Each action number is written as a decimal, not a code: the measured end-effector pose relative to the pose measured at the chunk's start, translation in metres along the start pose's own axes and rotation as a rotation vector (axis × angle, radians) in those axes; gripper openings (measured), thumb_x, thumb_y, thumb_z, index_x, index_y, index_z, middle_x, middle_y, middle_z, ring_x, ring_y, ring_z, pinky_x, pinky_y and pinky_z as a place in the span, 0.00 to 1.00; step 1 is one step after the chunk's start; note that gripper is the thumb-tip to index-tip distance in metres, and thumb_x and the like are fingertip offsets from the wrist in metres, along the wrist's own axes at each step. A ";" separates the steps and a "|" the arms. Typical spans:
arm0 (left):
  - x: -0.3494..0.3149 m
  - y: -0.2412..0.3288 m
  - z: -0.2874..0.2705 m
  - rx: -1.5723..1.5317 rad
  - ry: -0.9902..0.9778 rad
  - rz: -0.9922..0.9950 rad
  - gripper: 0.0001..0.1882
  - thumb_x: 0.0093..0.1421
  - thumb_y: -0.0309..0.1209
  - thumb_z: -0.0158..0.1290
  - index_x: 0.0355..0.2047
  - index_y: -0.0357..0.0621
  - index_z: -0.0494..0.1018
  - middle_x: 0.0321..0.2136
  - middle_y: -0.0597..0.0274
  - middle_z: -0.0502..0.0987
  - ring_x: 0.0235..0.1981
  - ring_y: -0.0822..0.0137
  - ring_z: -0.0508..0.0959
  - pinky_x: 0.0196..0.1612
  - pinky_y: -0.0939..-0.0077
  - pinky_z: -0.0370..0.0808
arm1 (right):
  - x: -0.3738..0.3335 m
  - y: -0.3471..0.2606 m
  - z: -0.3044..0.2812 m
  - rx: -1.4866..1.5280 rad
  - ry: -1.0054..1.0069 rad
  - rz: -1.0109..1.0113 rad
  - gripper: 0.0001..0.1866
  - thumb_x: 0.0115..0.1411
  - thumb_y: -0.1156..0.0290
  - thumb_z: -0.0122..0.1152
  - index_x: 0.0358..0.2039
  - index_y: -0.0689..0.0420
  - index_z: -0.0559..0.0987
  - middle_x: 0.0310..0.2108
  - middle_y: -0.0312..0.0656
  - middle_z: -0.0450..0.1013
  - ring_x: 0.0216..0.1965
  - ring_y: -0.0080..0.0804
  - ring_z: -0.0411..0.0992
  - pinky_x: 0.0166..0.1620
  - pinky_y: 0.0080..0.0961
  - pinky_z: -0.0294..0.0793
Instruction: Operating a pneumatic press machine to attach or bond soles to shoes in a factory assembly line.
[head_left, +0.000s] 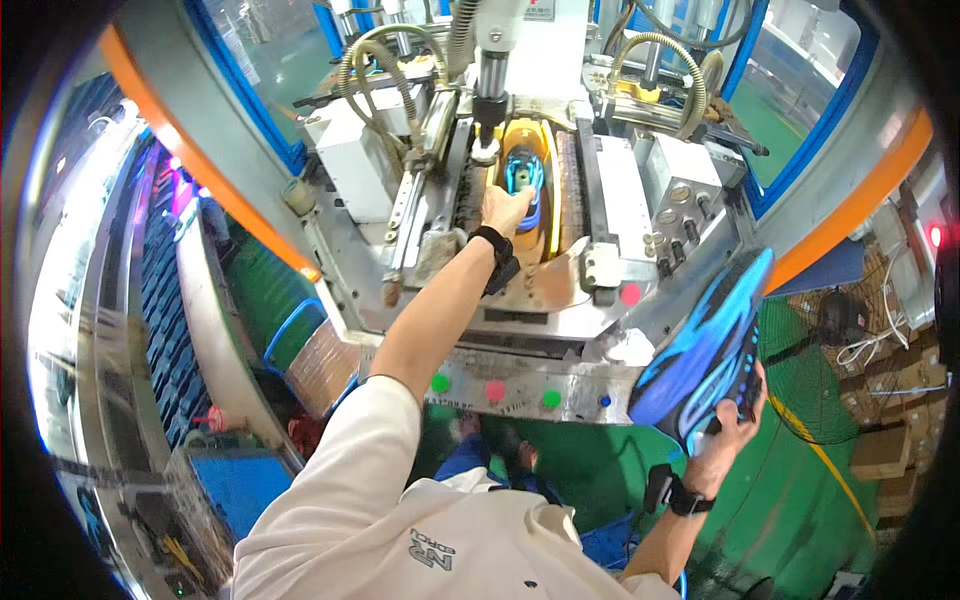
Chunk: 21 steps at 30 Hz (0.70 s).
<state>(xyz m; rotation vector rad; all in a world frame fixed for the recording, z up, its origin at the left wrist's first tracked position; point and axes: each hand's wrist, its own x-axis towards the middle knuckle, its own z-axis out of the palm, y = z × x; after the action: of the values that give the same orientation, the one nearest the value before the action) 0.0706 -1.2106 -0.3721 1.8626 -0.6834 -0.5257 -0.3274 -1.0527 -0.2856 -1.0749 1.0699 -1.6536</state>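
Observation:
My left hand [507, 208] reaches forward into the machine, its fingers closed on a blue and black shoe [530, 212]. That shoe sits in a long yellow-sided cradle [552, 240], opening upward; my hand covers part of it. At the right, outside the machine, my right hand [737, 428] grips another shoe [697, 365] by its lower end. This one is bright blue and purple with black along one side, and is held tilted with its far end up and to the right. Both wrists wear black bands.
Around the cradle stands the machine [620, 190], with a vertical press rod [492, 85] just above and left of my left hand. Colored buttons [495, 391] line its front edge. A conveyor [180, 300] runs at left. A black fan [842, 318] and cardboard boxes [885, 450] stand at right.

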 end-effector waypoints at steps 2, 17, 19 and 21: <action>0.039 -0.013 0.020 0.066 -0.015 -0.084 0.29 0.42 0.41 0.64 0.37 0.25 0.75 0.40 0.34 0.78 0.44 0.46 0.79 0.48 0.60 0.74 | 0.010 0.000 0.001 -0.030 0.029 0.009 0.38 0.43 0.65 0.65 0.56 0.66 0.68 0.47 0.44 0.71 0.46 0.35 0.71 0.52 0.30 0.69; 0.006 0.004 -0.106 -0.768 -0.604 -0.466 0.14 0.60 0.31 0.56 0.41 0.32 0.75 0.38 0.52 0.80 0.35 0.61 0.82 0.37 0.68 0.80 | 0.228 0.025 0.226 -0.711 -0.468 -0.014 0.21 0.45 0.72 0.66 0.42 0.65 0.78 0.29 0.34 0.74 0.30 0.20 0.68 0.35 0.18 0.69; -0.042 0.004 -0.156 -0.621 -0.539 -0.295 0.14 0.59 0.31 0.56 0.40 0.32 0.76 0.35 0.56 0.80 0.36 0.65 0.80 0.37 0.73 0.75 | 0.234 0.058 0.289 -0.832 -0.538 -0.137 0.23 0.40 0.67 0.69 0.38 0.65 0.79 0.28 0.41 0.76 0.30 0.31 0.72 0.37 0.26 0.72; -0.088 0.002 -0.207 -0.317 -0.470 -0.151 0.14 0.55 0.30 0.60 0.39 0.33 0.76 0.33 0.61 0.79 0.35 0.70 0.78 0.39 0.77 0.72 | 0.235 0.092 0.349 -1.039 -0.720 0.041 0.25 0.37 0.63 0.72 0.34 0.67 0.80 0.33 0.53 0.78 0.38 0.41 0.77 0.44 0.30 0.74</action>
<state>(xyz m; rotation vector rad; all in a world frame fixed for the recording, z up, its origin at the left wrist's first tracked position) 0.1363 -1.0113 -0.2901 1.5072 -0.7165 -1.1263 -0.0377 -1.3665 -0.2351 -2.0565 1.4111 -0.4608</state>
